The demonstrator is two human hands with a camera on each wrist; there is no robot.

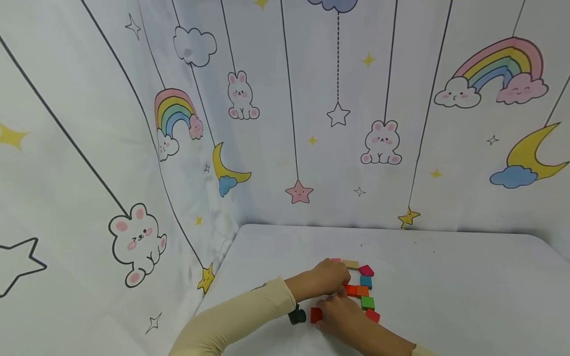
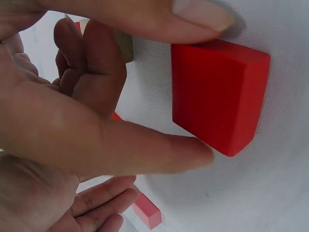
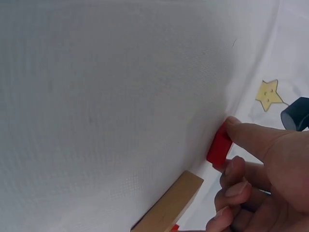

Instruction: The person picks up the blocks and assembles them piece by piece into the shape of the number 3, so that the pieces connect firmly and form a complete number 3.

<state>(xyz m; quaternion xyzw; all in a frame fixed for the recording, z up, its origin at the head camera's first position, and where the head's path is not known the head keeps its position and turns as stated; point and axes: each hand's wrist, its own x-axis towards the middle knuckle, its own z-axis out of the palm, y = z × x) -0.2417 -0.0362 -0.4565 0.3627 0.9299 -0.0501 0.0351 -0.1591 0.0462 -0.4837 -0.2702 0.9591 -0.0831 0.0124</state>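
My right hand point(image 1: 343, 316) pinches a red block point(image 2: 207, 92) between thumb and index finger, low over the white table; its other fingers curl in. The right wrist view shows that red block point(image 3: 219, 145) too, beside a plain wooden block point(image 3: 169, 203). My left hand point(image 1: 322, 279) bends over the left end of a red-orange block point(image 1: 351, 290), next to an orange block point(image 1: 362, 290). In the left wrist view, loosely bent left fingers point(image 2: 104, 205) lie near a pink block point(image 2: 147, 210); its thumb and index are hidden, so I cannot tell their grip.
A dark green object point(image 1: 297, 315) stands left of the red block. Blocks run down the right side: crimson point(image 1: 366, 270), blue point(image 1: 365, 282), green point(image 1: 367, 302) and pinkish red point(image 1: 372, 315). A wooden block point(image 1: 350, 265) lies at the back. Cartoon-printed cloth point(image 1: 267, 148) surrounds the table.
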